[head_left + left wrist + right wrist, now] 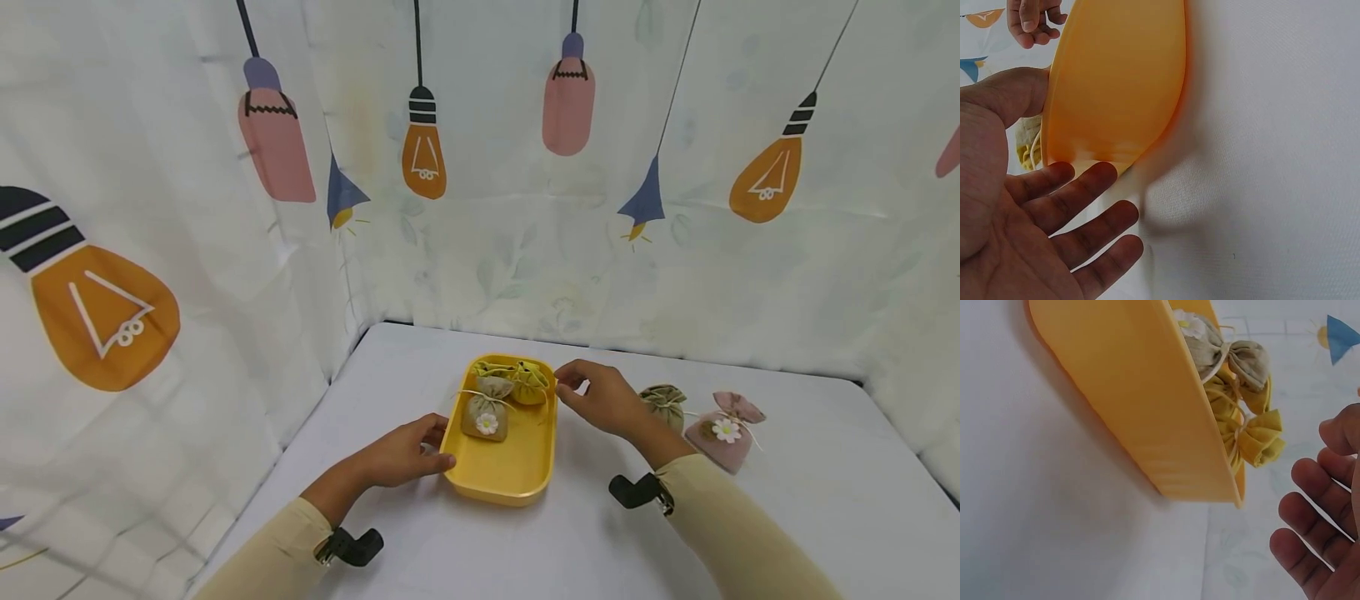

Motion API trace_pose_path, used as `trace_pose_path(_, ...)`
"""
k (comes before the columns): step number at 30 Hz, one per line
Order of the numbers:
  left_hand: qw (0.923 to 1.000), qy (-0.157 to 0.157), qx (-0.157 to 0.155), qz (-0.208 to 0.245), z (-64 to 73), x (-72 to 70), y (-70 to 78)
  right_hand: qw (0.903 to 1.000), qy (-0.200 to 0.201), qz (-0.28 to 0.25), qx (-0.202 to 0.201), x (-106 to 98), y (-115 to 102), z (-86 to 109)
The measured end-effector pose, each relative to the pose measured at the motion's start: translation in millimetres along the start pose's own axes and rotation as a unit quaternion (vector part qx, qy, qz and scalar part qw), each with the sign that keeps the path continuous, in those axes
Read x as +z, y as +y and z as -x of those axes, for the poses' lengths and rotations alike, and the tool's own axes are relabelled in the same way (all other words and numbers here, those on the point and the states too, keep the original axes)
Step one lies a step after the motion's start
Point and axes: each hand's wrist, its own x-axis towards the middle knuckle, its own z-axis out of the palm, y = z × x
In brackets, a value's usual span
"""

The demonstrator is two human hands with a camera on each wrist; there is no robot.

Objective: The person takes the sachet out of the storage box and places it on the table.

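A yellow plastic tray point(498, 467) holds a beige drawstring pouch point(480, 412) with a white flower, and yellow drawstring pouches point(531, 383) at its far end. My left hand point(405, 450) is at the tray's left side, thumb at the rim; in the left wrist view its fingers point(1094, 231) are spread and loosely extended beside the wall. Near the tray's far right corner is my right hand point(600, 398). The right wrist view shows its relaxed fingers point(1310, 519) apart from the tray, with nothing in them.
Right of the right forearm lie an olive drawstring pouch point(663, 404), partly hidden by the arm, and a pink drawstring pouch point(726, 433) with a white flower. A white cloth covers the table point(825, 483). Printed curtains point(495, 250) stand behind and at the left.
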Motion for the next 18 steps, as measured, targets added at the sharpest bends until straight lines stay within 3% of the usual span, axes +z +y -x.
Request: trace_pose_path(18, 0.9999, 0.003, -0.008, -0.007, -1.0, 0.9, 3.8, 0.9996, -0.014, -0.024, -0.007, 17.1, -5.1, -4.7)
